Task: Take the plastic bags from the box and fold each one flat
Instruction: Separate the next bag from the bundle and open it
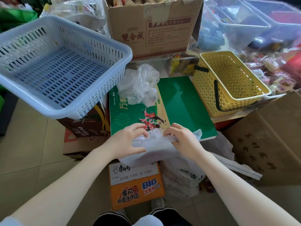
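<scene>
The left hand curls its fingers over the left part of a thin white plastic bag, thumb underneath, gripping it; the right hand pinches the bag's upper right edge between thumb and curled fingers. The bag hangs between both hands at the near edge of a green box, its lower part drooping over an orange noodle carton nearer still. Just right of that carton stands a printed white sack, and farther right a large brown carton. The held bag looks translucent, creased and partly flattened, one corner poking out to the right of the right hand. On the far left part of the green box lies a crumpled heap of clear bags. A pale blue slotted basket sits to the left, a yellow basket with black handles to the right. Beyond them stands an open cardboard box, with clear bins at far right.
</scene>
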Demonstrator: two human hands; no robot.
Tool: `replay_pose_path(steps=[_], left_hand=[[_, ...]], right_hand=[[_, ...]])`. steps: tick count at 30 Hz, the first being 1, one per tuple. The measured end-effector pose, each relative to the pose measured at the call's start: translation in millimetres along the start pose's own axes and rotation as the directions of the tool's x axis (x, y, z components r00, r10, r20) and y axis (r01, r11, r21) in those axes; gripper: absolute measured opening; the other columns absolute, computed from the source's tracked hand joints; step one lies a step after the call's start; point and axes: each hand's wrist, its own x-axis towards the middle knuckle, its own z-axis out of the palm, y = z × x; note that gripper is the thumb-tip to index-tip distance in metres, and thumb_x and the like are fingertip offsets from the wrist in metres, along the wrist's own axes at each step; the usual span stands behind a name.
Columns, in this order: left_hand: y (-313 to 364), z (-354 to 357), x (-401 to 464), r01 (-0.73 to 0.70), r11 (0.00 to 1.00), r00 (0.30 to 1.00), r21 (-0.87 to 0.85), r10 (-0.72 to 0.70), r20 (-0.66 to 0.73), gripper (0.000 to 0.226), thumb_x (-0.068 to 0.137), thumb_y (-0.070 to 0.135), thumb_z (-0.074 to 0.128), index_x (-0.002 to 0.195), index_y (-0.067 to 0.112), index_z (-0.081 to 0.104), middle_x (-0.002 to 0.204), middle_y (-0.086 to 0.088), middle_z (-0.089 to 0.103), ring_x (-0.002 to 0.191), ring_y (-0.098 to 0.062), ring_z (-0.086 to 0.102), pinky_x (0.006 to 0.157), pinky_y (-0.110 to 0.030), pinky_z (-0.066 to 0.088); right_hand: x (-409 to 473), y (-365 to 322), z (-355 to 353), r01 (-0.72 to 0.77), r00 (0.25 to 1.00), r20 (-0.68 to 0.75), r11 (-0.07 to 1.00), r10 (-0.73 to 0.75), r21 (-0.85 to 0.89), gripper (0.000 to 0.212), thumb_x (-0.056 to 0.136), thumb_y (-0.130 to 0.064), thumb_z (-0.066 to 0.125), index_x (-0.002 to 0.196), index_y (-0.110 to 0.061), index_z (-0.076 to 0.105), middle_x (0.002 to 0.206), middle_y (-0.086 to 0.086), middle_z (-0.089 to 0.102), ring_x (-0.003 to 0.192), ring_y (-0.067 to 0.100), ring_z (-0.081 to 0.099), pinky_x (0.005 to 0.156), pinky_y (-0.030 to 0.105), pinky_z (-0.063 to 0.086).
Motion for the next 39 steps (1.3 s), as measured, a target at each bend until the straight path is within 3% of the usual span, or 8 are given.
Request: replay_pose_path(steps=[10,14,17,20,23,28,33,39], left_hand=[[-1,24,24,0.099,0.987,0.982,0.125,-0.077,-0.171,0.012,0.087,0.022,0.059,0.08,0.015,0.052,0.081,0.003,0.053,0.076,-0.02,0.05,0.055,-0.027,0.033],[-10,19,9,-0.073,0.987,0.904,0.144,0.126,-0.408,0.007,0.079,0.02,0.049,0.075,0.015,0.052,0.071,0.001,0.058,0.06,-0.02,0.055,0.045,-0.018,0.028],[-13,21,5,-0.166,0.975,0.881,0.148,0.214,-0.422,0.003,0.079,0.025,0.047,0.079,0.023,0.046,0.074,0.002,0.062,0.062,-0.016,0.059,0.045,-0.023,0.045],[-12,24,4,-0.209,0.965,0.863,0.156,0.257,-0.436,0.004,0.081,0.025,0.047,0.082,0.022,0.046,0.079,0.0,0.064,0.065,-0.016,0.061,0.049,-0.029,0.05],[-10,22,3,-0.217,0.955,0.86,0.203,0.286,-0.423,0.004,0.083,0.024,0.049,0.083,0.02,0.048,0.08,0.001,0.063,0.063,-0.014,0.059,0.051,-0.018,0.042],[-21,24,-2,-0.197,0.915,0.909,0.352,0.305,-0.283,0.04,0.057,0.0,0.079,0.081,0.017,0.053,0.107,0.0,0.052,0.044,-0.016,0.051,0.041,-0.015,0.029],[-28,24,1,0.014,0.942,0.969,0.336,0.069,-0.236,0.015,0.073,0.021,0.075,0.073,0.017,0.061,0.147,-0.006,0.033,0.052,-0.018,0.055,0.042,-0.017,0.024],[-26,21,8,0.121,0.929,0.992,0.351,-0.124,-0.014,0.035,0.086,0.051,0.053,0.08,0.017,0.053,0.084,0.002,0.053,0.088,-0.02,0.049,0.073,-0.031,0.034]], right_hand=[[-14,10,3,0.252,0.954,-0.05,0.882,-0.295,-0.399,0.012,0.078,-0.024,0.045,0.089,-0.023,0.05,0.09,-0.002,0.062,0.083,0.016,0.049,0.069,0.024,0.035],[-25,23,0,-0.202,0.963,-0.156,0.971,0.221,0.13,0.042,0.081,-0.054,0.045,0.078,-0.017,0.064,0.095,-0.012,0.059,0.099,0.01,0.048,0.09,0.028,0.028],[-16,25,-6,-0.54,0.786,0.08,0.617,0.613,0.572,0.035,0.093,-0.044,0.045,0.109,-0.014,0.055,0.107,-0.006,0.055,0.108,0.015,0.049,0.086,0.027,0.034],[-8,22,-6,-0.707,0.707,0.391,0.599,0.589,0.376,0.061,0.087,-0.054,0.048,0.135,-0.016,0.043,0.13,0.0,0.051,0.116,0.017,0.05,0.091,0.026,0.037],[-2,12,3,-0.723,0.635,0.559,0.665,0.533,0.187,0.057,0.083,-0.056,0.056,0.118,-0.011,0.06,0.1,-0.003,0.059,0.084,0.012,0.056,0.075,0.023,0.039],[5,15,-5,-0.668,0.738,0.423,0.477,0.526,0.571,0.004,0.082,-0.015,0.069,0.084,-0.012,0.067,0.076,0.001,0.068,0.066,0.017,0.064,0.06,0.028,0.051],[9,30,-20,-0.471,0.824,0.228,0.403,0.519,0.785,0.033,0.089,0.012,0.043,0.069,-0.015,0.047,0.075,0.011,0.052,0.054,0.014,0.049,0.049,0.023,0.039],[8,44,-23,-0.455,0.824,0.135,0.501,0.55,0.736,0.024,0.095,-0.006,0.047,0.079,-0.023,0.052,0.068,0.01,0.044,0.046,0.012,0.038,0.041,0.019,0.031]])
